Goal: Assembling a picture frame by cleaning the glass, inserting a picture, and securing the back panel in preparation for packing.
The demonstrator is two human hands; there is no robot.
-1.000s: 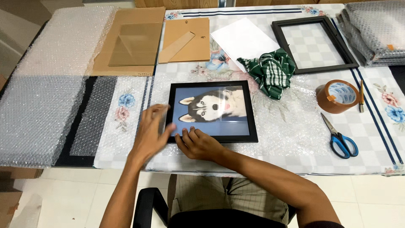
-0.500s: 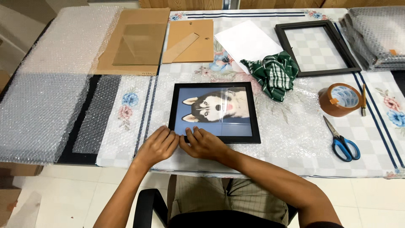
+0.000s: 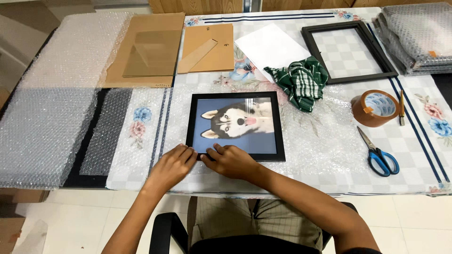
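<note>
Left hand [image 3: 173, 163] and right hand [image 3: 230, 161] lay at the near edge of the black picture frame [image 3: 236, 126], fingers together, flat, gripping nothing; scissors [image 3: 379, 155] well right of the frame.

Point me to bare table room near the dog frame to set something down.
Free: bubble wrap between dog picture frame and scissors; floral strip left of the frame. Crowded: the near edge, where left hand and right hand touch the frame, and the far side around green cloth and tape roll.
</note>
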